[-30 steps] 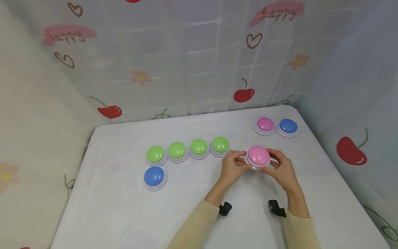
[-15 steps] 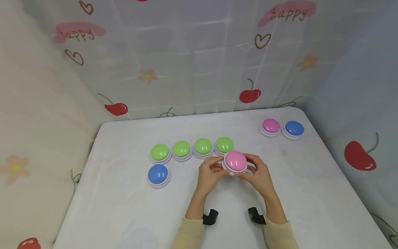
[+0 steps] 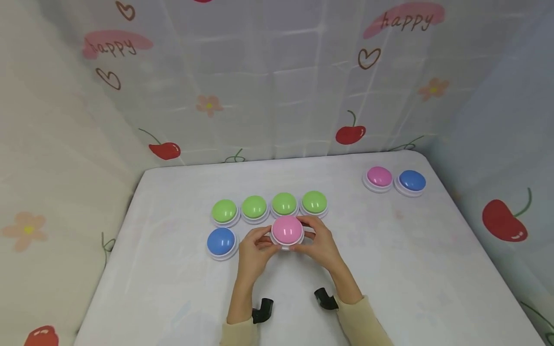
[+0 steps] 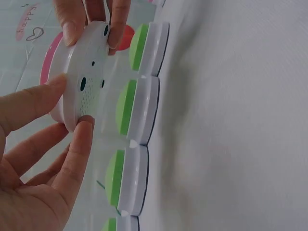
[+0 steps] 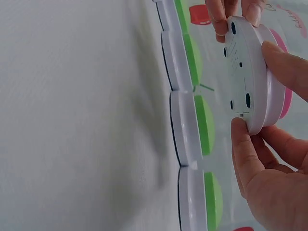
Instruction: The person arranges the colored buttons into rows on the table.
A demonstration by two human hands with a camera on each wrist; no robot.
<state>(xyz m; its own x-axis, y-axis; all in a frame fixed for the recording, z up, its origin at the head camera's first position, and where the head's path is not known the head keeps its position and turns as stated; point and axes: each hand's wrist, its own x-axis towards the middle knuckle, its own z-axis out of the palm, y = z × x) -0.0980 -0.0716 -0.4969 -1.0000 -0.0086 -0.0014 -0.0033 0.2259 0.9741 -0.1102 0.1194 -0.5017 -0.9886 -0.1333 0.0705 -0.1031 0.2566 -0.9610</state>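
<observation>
Between my two hands is a pink push button with a white round base. My left hand grips its left side and my right hand its right side, thumbs at the near edge. Both wrist views show the underside of the white base, with small dark holes, raised above the table. Just behind it runs a row of several green push buttons, set side by side. A blue push button sits left of my left hand, in front of the leftmost green one.
At the table's far right corner stand another pink button and a blue button, side by side. The white table backs onto a printed curtain, with more curtain at both sides.
Both hands have carried the pink button leftward, from the right of the green row to in front of its right half. The view has shifted slightly. The other buttons stay in place.
</observation>
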